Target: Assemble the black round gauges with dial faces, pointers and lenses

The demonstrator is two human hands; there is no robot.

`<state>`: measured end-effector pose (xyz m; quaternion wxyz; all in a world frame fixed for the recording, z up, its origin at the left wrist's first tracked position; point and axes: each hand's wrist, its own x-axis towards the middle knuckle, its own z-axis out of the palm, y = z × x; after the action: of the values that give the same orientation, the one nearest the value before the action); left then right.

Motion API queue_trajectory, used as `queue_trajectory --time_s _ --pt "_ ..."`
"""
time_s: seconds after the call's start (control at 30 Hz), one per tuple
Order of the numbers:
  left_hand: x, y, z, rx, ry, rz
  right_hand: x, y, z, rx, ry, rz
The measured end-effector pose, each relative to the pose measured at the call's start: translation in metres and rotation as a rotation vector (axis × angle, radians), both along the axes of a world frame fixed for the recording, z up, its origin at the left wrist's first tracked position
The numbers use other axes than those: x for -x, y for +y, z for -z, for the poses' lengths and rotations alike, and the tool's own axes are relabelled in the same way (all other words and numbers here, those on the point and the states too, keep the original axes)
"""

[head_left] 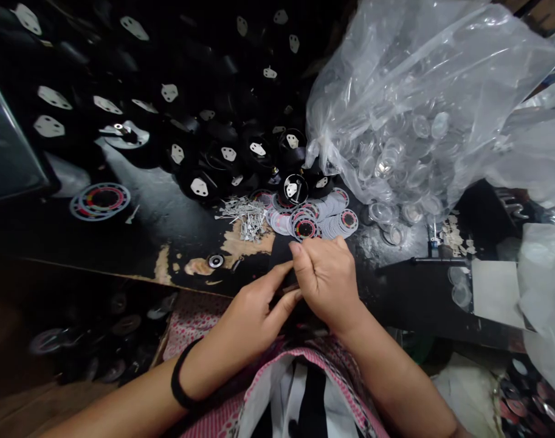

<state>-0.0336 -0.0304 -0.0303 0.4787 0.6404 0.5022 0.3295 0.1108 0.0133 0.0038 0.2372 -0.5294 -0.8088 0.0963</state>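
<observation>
My left hand (261, 307) is closed around a dark object between thumb and fingers, mostly hidden, at the table's front edge. Right against it, my right hand (329, 280) forms a fist with the thumb on top; whatever it grips is covered. Just beyond the hands lies a spread of printed round dial discs (349, 220), grey with red and black rings. Beside them is a heap of small white pointers (252, 222). A small black-and-silver ring (216, 261) rests left of my left hand.
Black round housings with white plates (199, 187) crowd the back. A clear plastic bag (396, 121) of transparent round covers bulges at the right. Larger dial discs (100, 202) lie at left. Farther right are a screwdriver (434, 240), small pale pieces (455, 237) and a white square sheet (496, 292).
</observation>
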Motion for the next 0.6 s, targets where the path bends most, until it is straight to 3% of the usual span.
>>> queue_trajectory --time_s 0.2,0.33,0.4,0.47,0.6 --pt "0.0 0.002 0.0 0.068 -0.098 -0.041 -0.002 0.005 0.003 0.129 0.15 -0.01" --pt "0.004 -0.002 -0.004 0.334 -0.426 -0.252 -0.006 0.0 -0.012 0.306 0.362 0.005" --pt "0.005 -0.004 -0.008 0.466 -0.632 -0.414 -0.005 -0.003 -0.021 0.368 0.334 0.002" --pt "0.004 -0.005 -0.013 0.542 -0.714 -0.521 0.0 -0.006 -0.026 0.359 0.221 -0.017" --pt "-0.002 -0.003 -0.019 0.528 -0.7 -0.567 0.011 -0.008 -0.027 0.339 0.127 -0.064"
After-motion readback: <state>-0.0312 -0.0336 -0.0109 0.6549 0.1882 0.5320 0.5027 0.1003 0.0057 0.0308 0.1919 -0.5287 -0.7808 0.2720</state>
